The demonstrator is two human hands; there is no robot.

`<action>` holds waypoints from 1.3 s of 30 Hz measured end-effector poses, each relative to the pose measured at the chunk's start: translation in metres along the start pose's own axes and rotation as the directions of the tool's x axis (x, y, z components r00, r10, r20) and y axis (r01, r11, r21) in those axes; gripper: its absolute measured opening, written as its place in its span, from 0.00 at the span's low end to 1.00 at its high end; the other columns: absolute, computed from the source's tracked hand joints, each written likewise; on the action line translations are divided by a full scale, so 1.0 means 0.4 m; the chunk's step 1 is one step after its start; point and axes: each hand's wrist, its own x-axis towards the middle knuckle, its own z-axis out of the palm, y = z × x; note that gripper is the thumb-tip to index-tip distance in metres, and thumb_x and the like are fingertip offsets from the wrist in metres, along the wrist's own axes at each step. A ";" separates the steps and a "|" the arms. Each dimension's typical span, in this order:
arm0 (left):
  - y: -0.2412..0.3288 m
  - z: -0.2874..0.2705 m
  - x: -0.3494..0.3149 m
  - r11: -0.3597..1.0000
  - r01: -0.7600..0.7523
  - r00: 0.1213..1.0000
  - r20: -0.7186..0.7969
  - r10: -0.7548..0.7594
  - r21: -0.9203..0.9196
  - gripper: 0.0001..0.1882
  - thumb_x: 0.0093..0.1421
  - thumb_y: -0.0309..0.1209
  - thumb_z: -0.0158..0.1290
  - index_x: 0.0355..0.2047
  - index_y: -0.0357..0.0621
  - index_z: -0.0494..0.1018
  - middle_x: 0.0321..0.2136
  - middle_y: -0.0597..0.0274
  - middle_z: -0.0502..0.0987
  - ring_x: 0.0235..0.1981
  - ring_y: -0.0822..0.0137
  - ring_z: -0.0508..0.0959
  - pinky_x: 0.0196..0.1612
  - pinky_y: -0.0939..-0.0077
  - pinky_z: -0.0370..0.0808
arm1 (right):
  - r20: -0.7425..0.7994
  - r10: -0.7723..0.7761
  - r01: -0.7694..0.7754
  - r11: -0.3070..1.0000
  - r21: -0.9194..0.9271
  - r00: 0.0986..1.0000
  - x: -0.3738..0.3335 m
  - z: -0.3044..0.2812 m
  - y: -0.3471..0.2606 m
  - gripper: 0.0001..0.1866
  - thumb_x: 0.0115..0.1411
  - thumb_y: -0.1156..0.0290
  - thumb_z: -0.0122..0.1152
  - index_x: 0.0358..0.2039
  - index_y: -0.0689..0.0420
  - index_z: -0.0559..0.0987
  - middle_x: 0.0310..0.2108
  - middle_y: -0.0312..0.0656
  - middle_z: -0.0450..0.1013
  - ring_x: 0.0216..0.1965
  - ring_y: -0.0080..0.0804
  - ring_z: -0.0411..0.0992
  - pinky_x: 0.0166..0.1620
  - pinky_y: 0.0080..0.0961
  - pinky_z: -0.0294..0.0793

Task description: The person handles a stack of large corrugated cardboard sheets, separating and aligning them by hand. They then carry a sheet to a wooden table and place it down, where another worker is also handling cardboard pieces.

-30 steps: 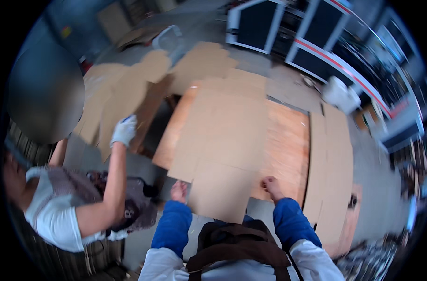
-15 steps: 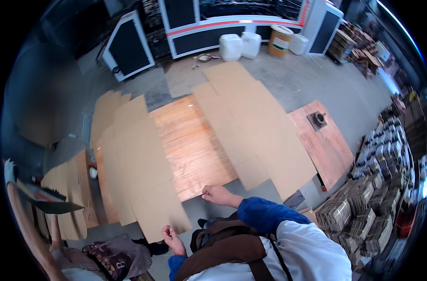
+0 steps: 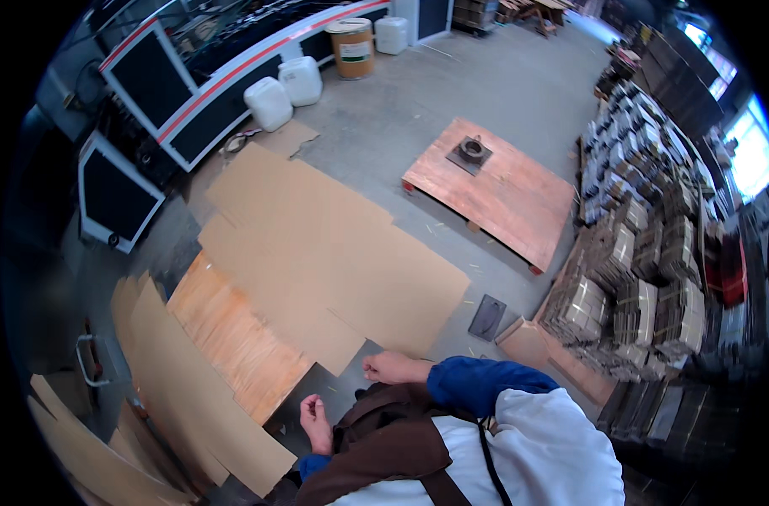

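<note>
My left hand [image 3: 317,427] hangs low in front of me, its fingers loosely bent and a little apart, with nothing in it. To its right, my right hand [image 3: 394,368] is curled into a loose fist and shows nothing held. It appears just off the near edge of large brown cardboard sheets [image 3: 317,244], which overlap on a wooden board [image 3: 232,325]. I cannot tell whether it touches them. More long cardboard sheets [image 3: 178,371] lie along the board's left side, close to my left hand.
A low wooden platform [image 3: 511,202] bearing a dark metal fitting [image 3: 470,152] stands at right. Beyond it are strapped cardboard bundles [image 3: 582,308]. White jugs [image 3: 269,104] and a brown drum [image 3: 353,52] stand by a machine [image 3: 224,101]. A dark flat plate [image 3: 487,317] lies on the floor.
My view has swung to the right, so the sheets and board sit further left and the platform shows fully. The co-worker at left is out of view. Both hands keep a similar pose.
</note>
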 end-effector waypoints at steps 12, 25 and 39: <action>0.002 0.123 0.127 0.996 0.033 0.999 0.036 -0.036 0.081 0.08 0.68 0.28 0.50 0.42 0.36 0.72 0.38 0.63 0.75 0.40 0.72 0.72 0.47 0.76 0.70 | -0.151 -0.023 0.023 1.000 -0.004 0.988 0.038 -0.007 0.008 0.15 0.60 0.59 0.60 0.40 0.57 0.77 0.36 0.50 0.78 0.39 0.52 0.77 0.41 0.46 0.74; 0.035 0.174 0.101 0.985 -0.029 0.998 -0.058 0.039 0.170 0.07 0.64 0.30 0.55 0.41 0.43 0.76 0.31 0.63 0.79 0.32 0.73 0.76 0.37 0.76 0.75 | -0.196 0.000 0.008 0.999 0.042 0.981 0.005 -0.104 0.118 0.16 0.64 0.59 0.56 0.44 0.59 0.78 0.39 0.51 0.79 0.41 0.49 0.78 0.45 0.40 0.76; -0.044 0.190 0.027 0.967 0.252 0.956 -0.145 -0.255 -0.039 0.12 0.65 0.33 0.55 0.45 0.39 0.75 0.33 0.63 0.79 0.35 0.73 0.75 0.41 0.76 0.74 | -0.037 -0.028 0.028 1.000 -0.006 0.999 0.017 -0.118 0.214 0.15 0.62 0.63 0.62 0.43 0.60 0.78 0.33 0.50 0.79 0.36 0.43 0.79 0.42 0.35 0.78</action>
